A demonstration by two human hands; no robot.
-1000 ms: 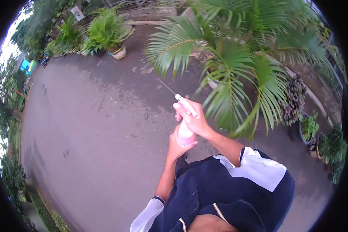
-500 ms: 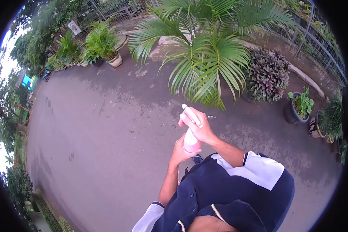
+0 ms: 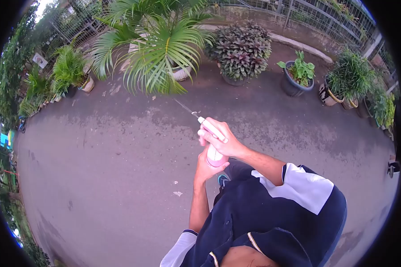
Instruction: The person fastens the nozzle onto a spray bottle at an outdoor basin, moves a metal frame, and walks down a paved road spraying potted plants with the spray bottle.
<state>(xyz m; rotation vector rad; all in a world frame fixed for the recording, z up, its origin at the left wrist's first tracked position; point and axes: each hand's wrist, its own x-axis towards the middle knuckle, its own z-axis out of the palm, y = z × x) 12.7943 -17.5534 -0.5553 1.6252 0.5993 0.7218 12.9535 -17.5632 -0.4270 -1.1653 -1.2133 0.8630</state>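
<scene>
A pink and white spray bottle (image 3: 216, 157) is held out in front of me. My right hand (image 3: 222, 137) is closed round its neck and white spray head, fingers wrapped about the trigger area. Lower down, my left hand (image 3: 204, 168) grips the bottle's body near the bottom, with the thumb across it. From the nozzle a thin streak of liquid (image 3: 186, 107) shoots out toward the upper left. The large palm (image 3: 167, 49) stands beyond the nozzle in that direction. The trigger itself is hidden by my fingers.
Grey pavement (image 3: 120, 178) stretches around me. Along the far side stand a dark purple-leaved bush (image 3: 243, 51), a black pot with a leafy plant (image 3: 295, 82) and a grassy potted plant (image 3: 349, 78). A metal fence (image 3: 321, 22) runs behind them. My shoe (image 3: 223, 179) shows below the bottle.
My view has swung right, so the plants appear further left. Liquid now streams from the nozzle, where none showed before. Both hands keep their hold on the bottle.
</scene>
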